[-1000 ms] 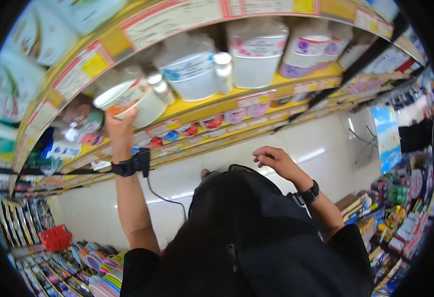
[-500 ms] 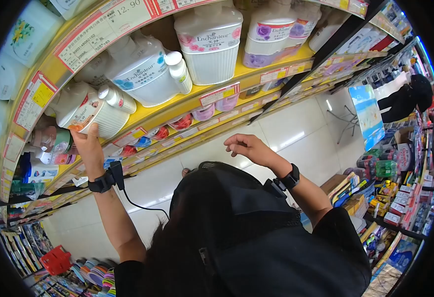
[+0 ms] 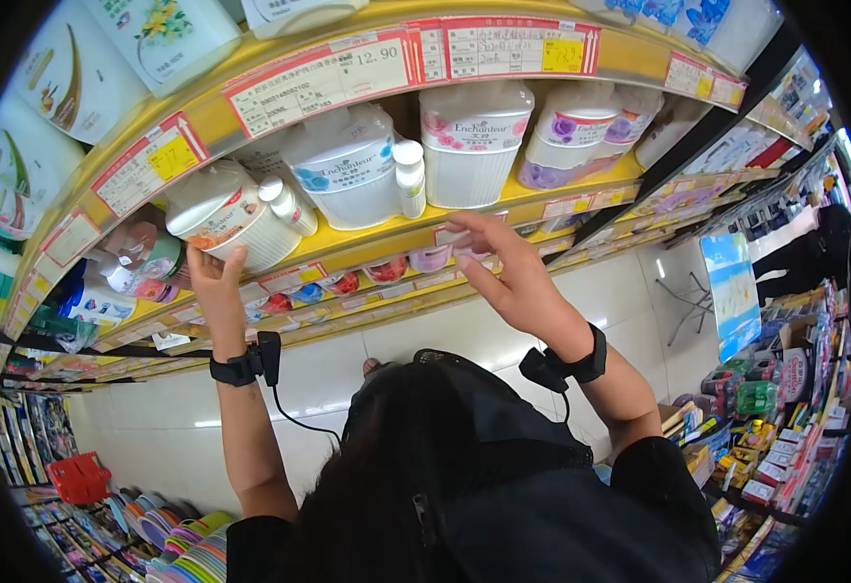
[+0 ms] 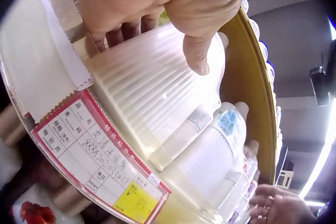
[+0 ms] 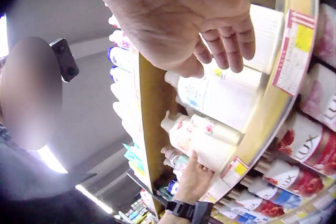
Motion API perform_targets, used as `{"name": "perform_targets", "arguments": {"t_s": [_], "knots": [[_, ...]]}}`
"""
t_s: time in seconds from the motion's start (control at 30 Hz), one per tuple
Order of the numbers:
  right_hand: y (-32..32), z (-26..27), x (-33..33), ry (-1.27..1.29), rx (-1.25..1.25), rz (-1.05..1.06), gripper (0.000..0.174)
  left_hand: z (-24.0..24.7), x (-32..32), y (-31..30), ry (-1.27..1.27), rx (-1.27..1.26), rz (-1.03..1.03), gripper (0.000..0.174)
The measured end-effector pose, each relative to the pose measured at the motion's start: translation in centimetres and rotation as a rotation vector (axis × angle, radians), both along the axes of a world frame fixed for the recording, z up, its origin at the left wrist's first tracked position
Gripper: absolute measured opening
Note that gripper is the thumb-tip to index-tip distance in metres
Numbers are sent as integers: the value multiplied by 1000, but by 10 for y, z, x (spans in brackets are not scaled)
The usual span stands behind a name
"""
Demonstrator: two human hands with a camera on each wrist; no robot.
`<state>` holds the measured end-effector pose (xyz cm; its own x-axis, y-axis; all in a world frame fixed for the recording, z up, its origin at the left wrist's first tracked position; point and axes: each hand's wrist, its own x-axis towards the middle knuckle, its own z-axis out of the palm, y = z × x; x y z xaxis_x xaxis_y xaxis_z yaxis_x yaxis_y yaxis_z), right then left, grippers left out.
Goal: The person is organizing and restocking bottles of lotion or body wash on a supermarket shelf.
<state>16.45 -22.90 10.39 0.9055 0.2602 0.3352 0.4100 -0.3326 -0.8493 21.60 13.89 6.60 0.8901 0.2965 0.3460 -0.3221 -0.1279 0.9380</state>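
Note:
My left hand (image 3: 220, 291) grips the lower part of a white ribbed Enchanteur bottle (image 3: 214, 206) with an orange flower, standing on the yellow shelf. In the left wrist view, its thumb lies on one side of the ribbed bottle (image 4: 152, 71) and the curled fingers on the other. A small white bottle (image 3: 288, 206) stands against its right side. My right hand (image 3: 518, 277) reaches toward the shelf edge, fingers loosely spread and holding nothing. Nearest to it is a pink-flowered bottle (image 3: 477, 146); a blue-flowered bottle (image 3: 348, 180) and another small bottle (image 3: 409, 180) stand to the left.
Price tags (image 3: 323, 73) run along the shelf above, which carries large white bottles (image 3: 61, 73). Purple-flowered bottles (image 3: 566, 136) stand farther right. LUX bottles (image 5: 307, 145) fill the shelf below. A red basket (image 3: 79, 478) sits at the lower left; a person in black (image 3: 824, 253) is across the aisle.
My right hand has risen from in front of my body toward the shelf, its fingers spreading. My left hand stays at the orange-flowered bottle. The head view has shifted and sharpened.

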Motion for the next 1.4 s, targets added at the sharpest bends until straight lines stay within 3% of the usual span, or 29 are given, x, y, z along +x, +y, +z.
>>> {"name": "perform_targets", "arguments": {"t_s": [0.17,0.33,0.37,0.5,0.57,0.7,0.77,1.1,1.13,1.2,1.23,1.3,1.33,1.4], "knots": [[8,11,11,-140,-33,-51,44,1,-8,-3,-27,-27,-5,67],[-12,-10,28,-304,123,-393,46,3,-21,-6,-84,25,37,67],[-17,-7,32,-292,79,-412,55,-1,-23,-4,-104,55,57,66],[-16,-9,52,-288,124,-398,65,-4,-34,-20,-113,100,202,60],[-13,-25,65,-190,274,-332,73,-5,-39,-30,-121,91,204,62],[-11,-25,73,-171,253,-367,76,-6,-44,-40,-118,102,227,61],[-6,-16,68,-215,88,-437,79,-6,-46,-41,-117,118,226,60],[-9,-26,56,-224,96,-376,86,-9,-41,-33,-110,107,214,59],[-7,-21,49,-223,92,-375,86,-8,-41,-34,-100,112,198,59],[-1,-16,36,-542,-176,-484,78,-7,-42,-35,-86,103,197,58],[2,-17,31,-539,-186,-495,78,-6,-44,-36,-94,116,240,57],[8,-22,25,-534,-164,-363,62,-6,-47,-40,-148,157,320,52],[8,-26,27,-530,-172,-382,62,-9,-49,-43,-147,154,301,52],[8,-35,33,-449,-81,-275,44,-13,-53,-47,-308,273,243,45]]}}
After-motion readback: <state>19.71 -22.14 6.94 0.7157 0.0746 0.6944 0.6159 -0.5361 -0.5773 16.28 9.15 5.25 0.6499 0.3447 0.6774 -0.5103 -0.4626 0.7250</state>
